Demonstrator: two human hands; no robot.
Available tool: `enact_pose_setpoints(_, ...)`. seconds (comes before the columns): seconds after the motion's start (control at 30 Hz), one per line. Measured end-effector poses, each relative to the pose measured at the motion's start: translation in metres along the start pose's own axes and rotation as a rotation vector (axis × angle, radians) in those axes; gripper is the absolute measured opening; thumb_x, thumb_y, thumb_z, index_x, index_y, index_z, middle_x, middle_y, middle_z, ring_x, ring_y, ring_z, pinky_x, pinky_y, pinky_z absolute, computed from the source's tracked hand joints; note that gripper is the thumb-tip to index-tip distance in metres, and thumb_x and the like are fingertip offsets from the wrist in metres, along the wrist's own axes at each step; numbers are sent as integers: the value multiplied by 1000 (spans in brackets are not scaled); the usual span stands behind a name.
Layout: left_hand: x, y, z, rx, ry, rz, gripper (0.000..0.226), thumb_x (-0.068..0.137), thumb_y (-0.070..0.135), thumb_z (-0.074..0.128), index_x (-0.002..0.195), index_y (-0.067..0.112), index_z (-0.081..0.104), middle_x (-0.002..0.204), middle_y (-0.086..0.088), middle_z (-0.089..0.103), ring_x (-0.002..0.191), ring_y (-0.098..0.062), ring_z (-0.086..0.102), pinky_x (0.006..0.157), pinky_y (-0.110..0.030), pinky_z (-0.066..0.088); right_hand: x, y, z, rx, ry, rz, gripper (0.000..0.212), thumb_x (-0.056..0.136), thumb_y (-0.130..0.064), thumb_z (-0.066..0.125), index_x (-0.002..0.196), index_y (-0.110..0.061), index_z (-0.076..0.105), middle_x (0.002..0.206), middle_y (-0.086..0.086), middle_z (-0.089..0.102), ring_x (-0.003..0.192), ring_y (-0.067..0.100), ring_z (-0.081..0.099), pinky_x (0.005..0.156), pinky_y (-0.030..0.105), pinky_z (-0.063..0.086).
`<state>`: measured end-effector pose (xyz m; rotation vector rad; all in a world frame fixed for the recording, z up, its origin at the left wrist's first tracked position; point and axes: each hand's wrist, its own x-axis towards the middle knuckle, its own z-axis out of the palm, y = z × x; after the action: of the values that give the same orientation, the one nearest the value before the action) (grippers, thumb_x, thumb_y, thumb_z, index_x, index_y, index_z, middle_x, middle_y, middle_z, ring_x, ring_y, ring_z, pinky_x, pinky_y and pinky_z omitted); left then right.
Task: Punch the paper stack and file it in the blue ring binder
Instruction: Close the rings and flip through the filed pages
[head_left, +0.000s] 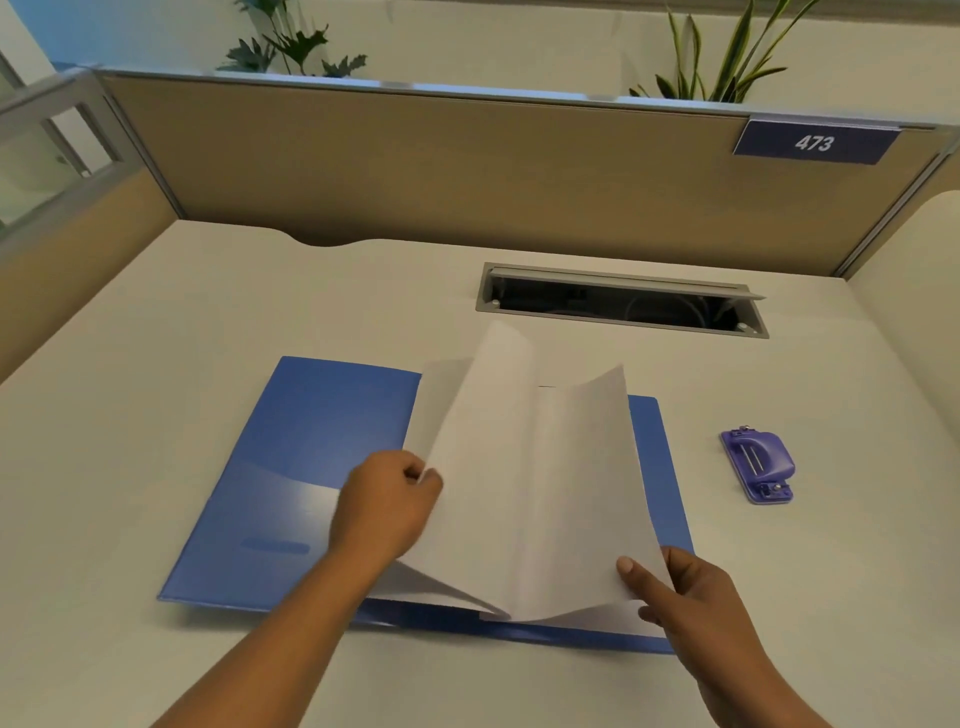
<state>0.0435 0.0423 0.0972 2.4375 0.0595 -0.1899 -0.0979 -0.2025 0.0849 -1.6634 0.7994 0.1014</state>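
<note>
The blue ring binder (291, 467) lies open and flat on the desk in front of me. Over its middle and right half, the white paper stack (540, 493) bows upward in a trough shape. My left hand (387, 506) pinches the stack's left edge and lifts it. My right hand (691, 597) holds the lower right corner, thumb on top of the sheets. The binder's rings are hidden under the paper. A purple hole punch (758, 464) sits on the desk to the right of the binder, apart from both hands.
The white desk (156, 322) is walled by tan partition panels (415, 166) at the back and sides. A grey cable slot (621, 299) with its lid raised opens behind the binder. Plants stand beyond the partition.
</note>
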Motion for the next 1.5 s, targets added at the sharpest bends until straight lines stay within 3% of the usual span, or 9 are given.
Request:
enact_pose_setpoints(0.17, -2, -47, -7, 74, 94, -122, 36, 86, 26, 60, 55, 10, 51, 50, -3, 51, 46, -17, 45, 47, -26, 36, 4, 16, -10, 11, 39, 38, 9, 88, -22, 68, 88, -14, 73, 73, -2, 77, 82, 29, 70, 72, 41, 58)
enact_pose_setpoints(0.57, -14, -72, 13, 392, 112, -75, 24, 89, 35, 56, 71, 19, 59, 61, 5, 59, 52, -13, 53, 46, -28, 46, 5, 39, -7, -48, 54, 70, 12, 88, -24, 70, 93, -15, 76, 85, -4, 79, 86, 23, 71, 87, 42, 55)
enact_pose_setpoints(0.67, -17, -72, 21, 449, 175, 2, 19, 87, 33, 62, 100, 19, 61, 87, 2, 64, 66, -16, 58, 50, -28, 47, 4, 34, -9, -83, 32, 45, 12, 88, -26, 69, 95, -19, 76, 84, -11, 78, 85, 17, 71, 79, 34, 53)
enact_pose_setpoints(0.73, -13, -78, 28, 508, 187, 135, 43, 80, 20, 72, 121, 15, 60, 110, -6, 63, 88, -24, 62, 61, -34, 53, 1, 29, -9, -125, 9, 6, 13, 87, -30, 69, 98, -24, 74, 87, -15, 76, 86, 12, 69, 72, 27, 50)
enact_pose_setpoints(0.83, -9, -84, 36, 553, 186, 411, 54, 66, -5, 76, 115, 17, 68, 118, -9, 62, 106, -28, 60, 77, -39, 52, -3, 22, -7, -238, -47, -100, 26, 84, -41, 69, 108, -32, 67, 101, -19, 72, 93, 5, 66, 71, 18, 46)
enact_pose_setpoints(0.97, -8, -83, 39, 546, 101, 525, 46, 60, -8, 80, 97, 19, 75, 105, -2, 69, 95, -23, 67, 74, -34, 53, -3, 5, 4, -350, -155, -267, 48, 77, -58, 67, 121, -52, 48, 122, -36, 53, 109, -7, 53, 84, 11, 38)
enact_pose_setpoints(1.13, -9, -73, 32, 468, 93, 461, 18, 74, 10, 76, 89, 20, 75, 91, 6, 71, 82, -17, 67, 71, -32, 52, 3, -13, 22, -453, -339, -479, 79, 68, -90, 39, 140, -61, 26, 142, -52, 23, 131, -25, 23, 98, 0, 20)
enact_pose_setpoints(1.37, -6, -54, 18, 481, 8, 195, 29, 90, 38, 56, 116, 28, 65, 108, 9, 70, 100, -16, 62, 95, -34, 36, 8, -25, 50, -532, -487, -441, 82, 62, -96, 30, 137, -67, 14, 144, -47, 15, 134, -8, 27, 113, 26, 23)
enact_pose_setpoints(1.5, -4, -42, 2, -56, 33, -38, 16, 90, 34, 62, 93, 22, 73, 87, 1, 75, 80, -18, 67, 73, -30, 50, 9, -27, 59, -583, -523, -444, 84, 61, -98, 22, 136, -64, 8, 144, -43, 11, 134, -7, 24, 115, 27, 22)
